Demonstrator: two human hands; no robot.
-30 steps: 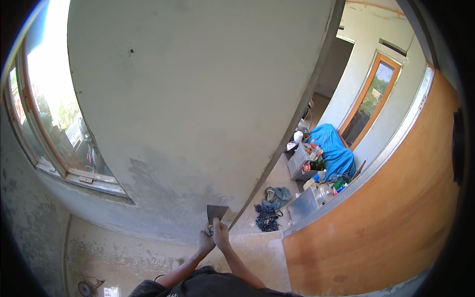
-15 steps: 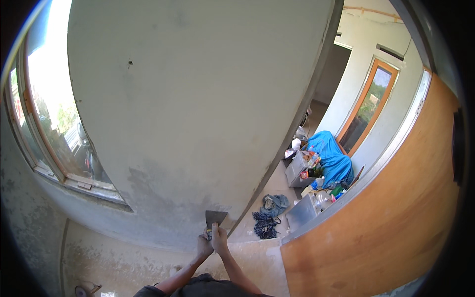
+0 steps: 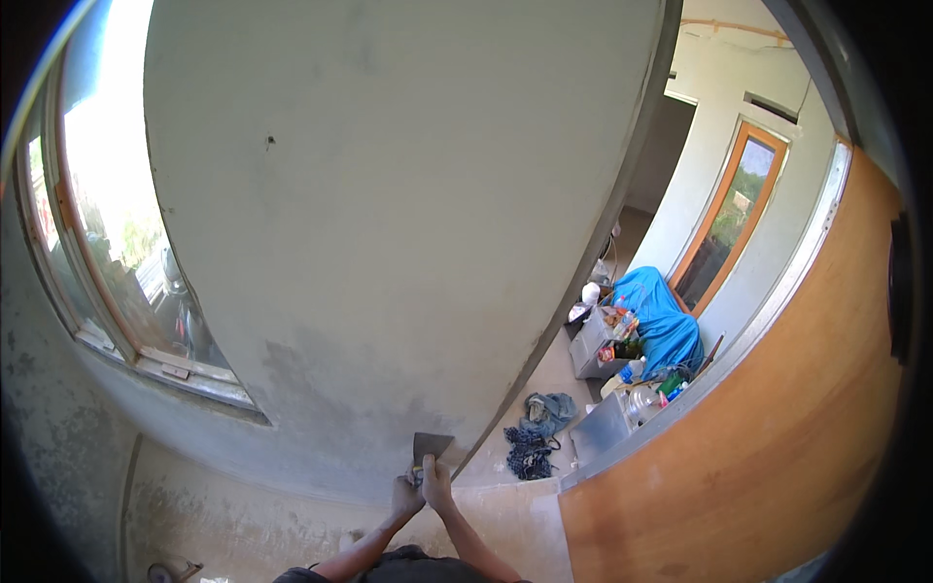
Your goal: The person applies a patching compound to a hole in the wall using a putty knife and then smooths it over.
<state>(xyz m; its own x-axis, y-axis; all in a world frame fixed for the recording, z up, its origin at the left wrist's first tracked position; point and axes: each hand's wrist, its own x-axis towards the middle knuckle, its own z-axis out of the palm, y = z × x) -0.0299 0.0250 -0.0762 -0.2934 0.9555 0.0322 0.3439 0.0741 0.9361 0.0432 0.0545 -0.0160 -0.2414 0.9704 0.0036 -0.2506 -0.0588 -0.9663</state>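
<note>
My right hand (image 3: 438,486) and my left hand (image 3: 407,496) are closed together around the handle of a scraper (image 3: 430,446). Its wide, dark metal blade points up, against or very near the lower part of a grey plastered wall (image 3: 408,243). The wall's right edge lies just beside the blade. Darker, patchy grey marks spread over the plaster left of the tool. My fingers hide most of the handle, and contact along the blade's edge is hard to make out.
Left of the wall is a window (image 3: 185,369). On the right stands a brown wooden door (image 3: 719,447). Through the doorway, crumpled clothes (image 3: 536,437) lie on the floor near grey bins (image 3: 604,428) of bottles and a blue cloth (image 3: 649,311).
The whole view has shifted, so wall, hands and scraper sit slightly lower and further right. Against the wall, the scraper has hardly moved; both hands keep their grip.
</note>
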